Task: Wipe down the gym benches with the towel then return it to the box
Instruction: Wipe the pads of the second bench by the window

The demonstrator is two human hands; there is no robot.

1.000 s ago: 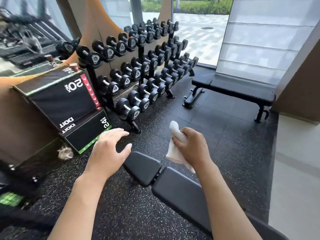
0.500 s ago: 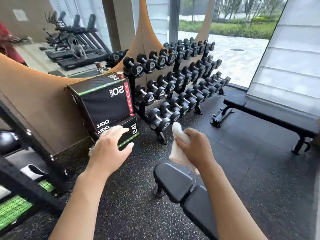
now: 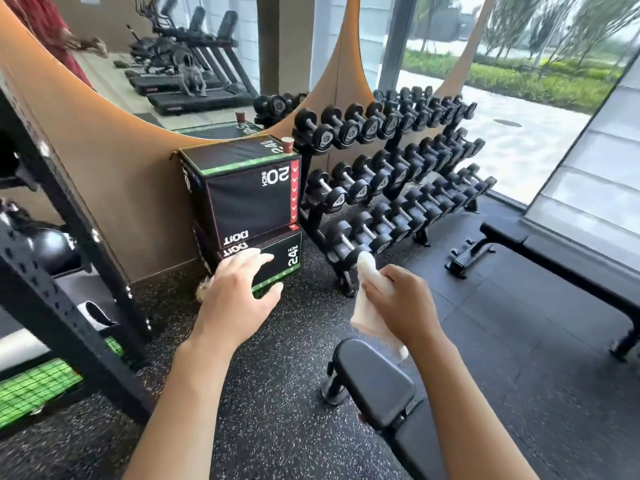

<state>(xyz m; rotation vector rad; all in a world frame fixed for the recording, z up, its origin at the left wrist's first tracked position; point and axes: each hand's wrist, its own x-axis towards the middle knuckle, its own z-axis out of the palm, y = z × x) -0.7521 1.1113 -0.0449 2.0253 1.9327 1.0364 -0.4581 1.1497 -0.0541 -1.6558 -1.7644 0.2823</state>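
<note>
My right hand (image 3: 403, 306) grips a white towel (image 3: 372, 318) bunched up, held just above the head end of the near black bench (image 3: 375, 382) at the bottom centre. My left hand (image 3: 239, 296) hovers open, palm down, fingers spread, in front of the stacked black plyo box (image 3: 249, 199) marked 20 and 24. A second black flat bench (image 3: 568, 258) stands at the right by the window. A small crumpled light thing (image 3: 204, 289) lies on the floor at the foot of the plyo box, partly hidden by my left hand.
A three-tier dumbbell rack (image 3: 391, 181) runs along the curved brown wall behind the benches. A black steel rack upright (image 3: 69, 271) with a green mat stands at the left. A paper cup (image 3: 287, 146) sits on the plyo box. The floor is speckled black rubber.
The view has swung left and up, so the plyo box and steel rack come toward the centre. Both hands keep their pose, towel still held over the near bench's end.
</note>
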